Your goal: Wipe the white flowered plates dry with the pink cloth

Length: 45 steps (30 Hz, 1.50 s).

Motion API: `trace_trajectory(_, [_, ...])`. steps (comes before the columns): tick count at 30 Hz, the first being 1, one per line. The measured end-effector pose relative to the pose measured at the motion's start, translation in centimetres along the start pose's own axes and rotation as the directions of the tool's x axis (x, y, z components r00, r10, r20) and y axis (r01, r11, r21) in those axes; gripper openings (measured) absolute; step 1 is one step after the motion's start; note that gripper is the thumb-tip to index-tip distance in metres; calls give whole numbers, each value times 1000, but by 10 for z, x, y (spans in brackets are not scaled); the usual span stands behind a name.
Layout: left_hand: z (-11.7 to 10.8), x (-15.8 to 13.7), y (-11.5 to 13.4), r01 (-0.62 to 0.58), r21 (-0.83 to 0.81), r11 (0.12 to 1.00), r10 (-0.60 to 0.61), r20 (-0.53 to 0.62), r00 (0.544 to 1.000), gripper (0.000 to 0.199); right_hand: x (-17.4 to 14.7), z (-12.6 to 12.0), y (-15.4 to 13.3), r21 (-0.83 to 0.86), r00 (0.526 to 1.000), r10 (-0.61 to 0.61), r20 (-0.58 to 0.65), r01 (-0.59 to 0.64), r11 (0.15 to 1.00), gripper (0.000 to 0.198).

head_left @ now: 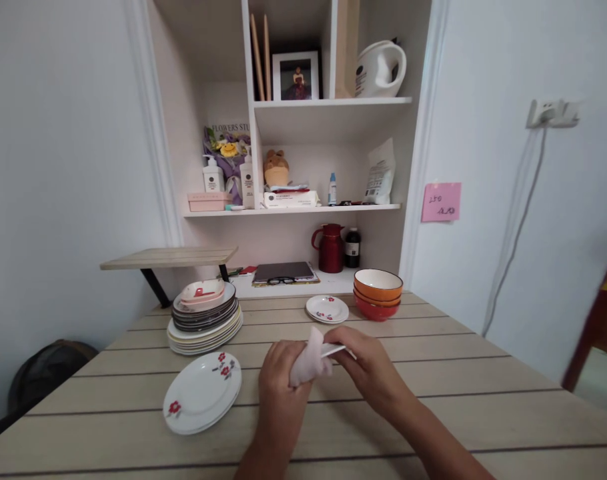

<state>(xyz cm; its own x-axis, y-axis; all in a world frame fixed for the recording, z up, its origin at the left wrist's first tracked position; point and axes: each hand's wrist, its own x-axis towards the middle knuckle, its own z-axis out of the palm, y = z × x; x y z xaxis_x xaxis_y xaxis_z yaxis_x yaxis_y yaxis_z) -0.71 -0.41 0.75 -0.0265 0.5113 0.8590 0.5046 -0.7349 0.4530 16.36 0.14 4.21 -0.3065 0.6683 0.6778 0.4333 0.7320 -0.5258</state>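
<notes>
In front of me, above the table, my left hand (282,383) is closed around a pale pink cloth (308,363). The cloth is folded over one side of a small white plate (332,349), seen nearly edge-on. Fingers and thumb of my right hand (366,370) pinch the plate's right edge. Most of the plate is hidden by the cloth and my fingers. Left of my hands lie large white plates with red flowers (203,392), stacked. Beyond my hands sit small flowered plates (327,308), also stacked.
At the back right stand stacked orange and red bowls (377,293). A tall stack of plates (206,333) with small dishes (202,292) on top stands back left, by a raised wooden stand (171,257). Behind the table, a white shelf (293,213) holds a red jug (331,248) and glasses (282,281).
</notes>
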Motion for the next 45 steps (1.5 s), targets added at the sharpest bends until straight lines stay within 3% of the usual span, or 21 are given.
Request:
trace_trajectory(3, [0, 1, 1, 162, -84, 983, -158, 45, 986, 14, 1, 1, 1, 158, 995, 86, 42, -91, 983, 12])
trace_trajectory(6, [2, 1, 0, 329, -162, 930, -316, 104, 943, 19, 1, 5, 4, 305, 985, 169, 34, -171, 937, 13])
trace_trajectory(11, [3, 5, 3, 498, -326, 803, -489, 117, 865, 30, -1, 11, 5, 556, 955, 296, 37, -266, 787, 13])
trace_trajectory(17, [1, 9, 13, 616, -492, 615, -621, 177, 763, 47, 1, 17, 1, 791, 918, 397, -23, -226, 569, 14])
trace_trajectory(20, [3, 7, 13, 662, -464, 589, -651, 213, 728, 54, 3, 15, -2, 889, 891, 453, -40, -175, 422, 23])
trace_trajectory(22, [5, 5, 13, 683, -419, 599, -654, 235, 719, 53, 4, 12, -4, 911, 880, 473, -34, -167, 377, 29])
trace_trajectory(26, [7, 0, 10, 660, -378, 649, -642, 192, 742, 51, 5, 5, -7, 898, 893, 448, 41, -229, 375, 27])
trace_trajectory(30, [8, -4, 3, 654, -356, 667, -637, 181, 749, 48, 5, 6, -7, 888, 863, 501, 63, -277, 366, 31])
trace_trajectory(33, [10, -4, -1, 621, -393, 678, -612, 165, 773, 54, 4, 12, -2, 903, 832, 544, 112, -313, 293, 35])
trace_trajectory(38, [12, 0, -2, 531, -374, 760, -565, 22, 825, 78, 3, 19, 3, 940, 797, 580, 171, -308, 146, 35])
trace_trajectory(41, [12, 0, -2, 458, -284, 843, -494, -71, 866, 76, 3, 20, 0, 952, 806, 564, 179, -287, 108, 31])
trace_trajectory(45, [9, -2, -4, 281, -128, 951, -301, -190, 935, 57, 2, 19, -6, 945, 808, 554, 200, -308, 108, 29])
